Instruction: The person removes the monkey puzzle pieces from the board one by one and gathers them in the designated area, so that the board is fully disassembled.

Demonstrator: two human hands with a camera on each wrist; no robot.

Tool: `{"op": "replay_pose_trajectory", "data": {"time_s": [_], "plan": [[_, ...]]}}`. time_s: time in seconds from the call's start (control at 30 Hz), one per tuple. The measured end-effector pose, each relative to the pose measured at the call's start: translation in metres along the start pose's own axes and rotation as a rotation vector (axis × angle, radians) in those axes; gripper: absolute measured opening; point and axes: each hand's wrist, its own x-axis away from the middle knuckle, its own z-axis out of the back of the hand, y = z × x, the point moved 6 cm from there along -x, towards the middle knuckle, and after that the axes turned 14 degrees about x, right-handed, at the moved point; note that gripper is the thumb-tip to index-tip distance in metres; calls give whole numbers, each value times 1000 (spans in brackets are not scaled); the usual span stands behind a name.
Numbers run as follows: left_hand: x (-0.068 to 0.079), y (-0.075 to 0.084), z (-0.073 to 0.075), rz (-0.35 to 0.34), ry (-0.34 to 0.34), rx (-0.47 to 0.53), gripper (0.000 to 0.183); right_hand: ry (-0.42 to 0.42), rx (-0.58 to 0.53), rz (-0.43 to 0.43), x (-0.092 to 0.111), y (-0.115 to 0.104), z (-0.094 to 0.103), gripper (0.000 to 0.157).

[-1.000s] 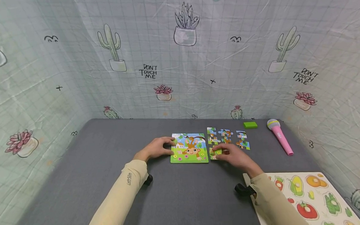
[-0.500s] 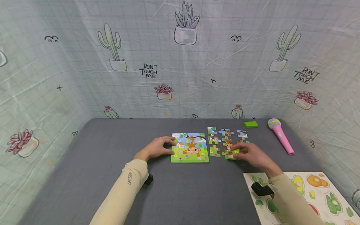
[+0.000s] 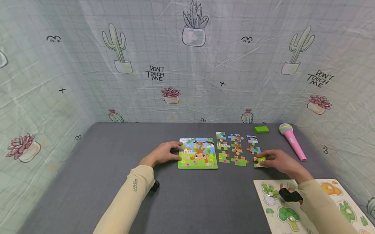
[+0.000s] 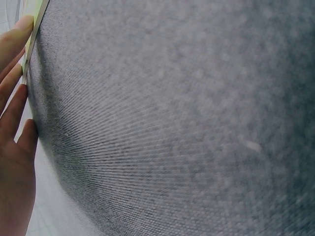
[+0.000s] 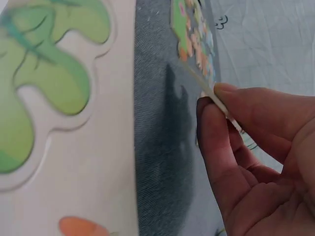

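Observation:
My left hand (image 3: pixel 161 153) rests at the left edge of a square puzzle picture board (image 3: pixel 197 154), which shows a monkey hanging over a garden. Its fingers look fairly straight along the board's thin edge (image 4: pixel 33 46) in the left wrist view. Farther right, my right hand (image 3: pixel 282 161) pinches a jigsaw piece (image 3: pixel 259 161) with green and yellow print between thumb and fingertips. That piece shows edge-on and tilted in the right wrist view, close over the dark tabletop. Loose jigsaw pieces (image 3: pixel 237 151) lie in spaced columns between the board and my right hand.
A green block (image 3: pixel 261 129) and a pink toy microphone (image 3: pixel 293 142) lie at the back right. Under my right forearm is a pale vegetable puzzle board (image 3: pixel 267 214). Patterned cloth (image 3: pixel 185 61) surrounds the grey table (image 3: pixel 191 207) at the back and sides.
My right hand has moved rightward from beside the picture board to the rightmost column of pieces. The bottom left and bottom middle pieces now show uncovered. My left hand has stayed in place.

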Motion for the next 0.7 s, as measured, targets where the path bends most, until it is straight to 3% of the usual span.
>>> {"op": "replay_pose_trajectory", "data": {"time_s": [0.7], "plan": [[-1, 1, 1, -2, -14, -11, 40, 5, 121, 11, -8, 9, -5, 27]]}}
